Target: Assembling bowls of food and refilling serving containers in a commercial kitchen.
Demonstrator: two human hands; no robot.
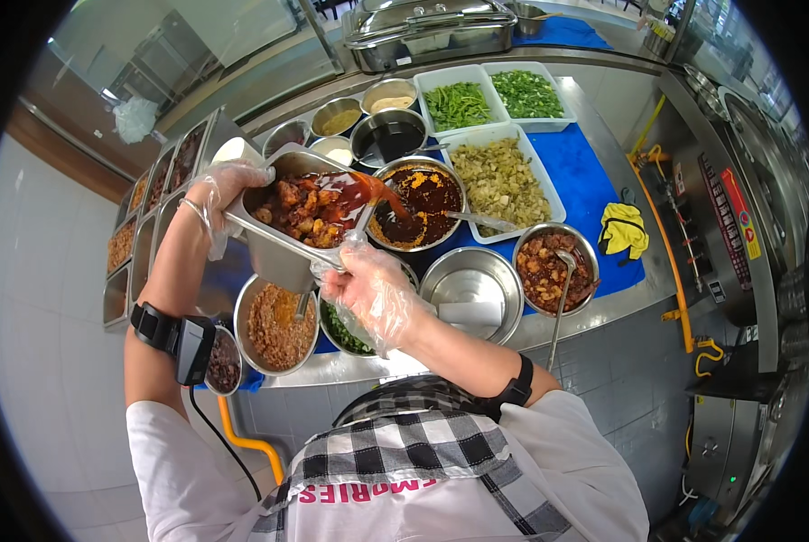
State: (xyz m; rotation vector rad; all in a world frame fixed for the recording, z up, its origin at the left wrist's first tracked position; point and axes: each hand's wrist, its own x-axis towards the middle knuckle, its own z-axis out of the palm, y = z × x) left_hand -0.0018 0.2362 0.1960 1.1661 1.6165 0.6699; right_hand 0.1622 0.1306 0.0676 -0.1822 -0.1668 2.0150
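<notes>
Both my hands wear clear plastic gloves and hold a deep rectangular steel pan (276, 261) tilted to the right. My left hand (223, 190) grips its rim at the far left, and my right hand (381, 288) holds the near right corner. Inside the pan lie browned chunks (299, 206) in red oil. A red stream (396, 205) runs from the pan's right corner into a round steel bowl (447, 167) of dark sauce with orange bits floating on it. A spoon handle (475, 219) sticks out of this bowl. My right hand partly covers a bowl of chopped greens (343, 333) below.
Plastic tubs of chopped greens (528, 93) and pickled vegetables (503, 176) stand beyond the bowls. Near the front are a steel bowl holding a white card (471, 313), a bowl of chunky meat with a ladle (555, 271), and minced meat (279, 328). A yellow cloth (622, 230) lies right.
</notes>
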